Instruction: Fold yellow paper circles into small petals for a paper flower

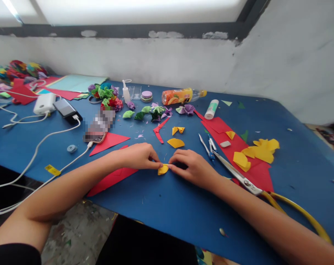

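Note:
Near the front edge of the blue table, a small piece of yellow paper (pixel 163 170) is pinched between my two hands. My left hand (pixel 142 157) grips its left side with thumb and fingertips. From the other side, my right hand (pixel 189 165) closes thumb and forefinger on its right edge. Just beyond lie a flat yellow-orange paper fan shape (pixel 176 142) and a small folded yellow paper piece (pixel 178 130). A bent red paper strip (pixel 159 131) rests behind my left hand. Part of a red paper sheet (pixel 112 181) shows under my left forearm.
Large yellow-handled scissors (pixel 248 183) and a compass (pixel 209 145) lie right of my right hand. Yellow paper scraps (pixel 259 150) sit on red paper (pixel 262 175). Phones and white cables (pixel 42 147) spread leftward. Behind are paper flowers (pixel 107 95), a glue bottle (pixel 126 92) and a drink bottle (pixel 180 95).

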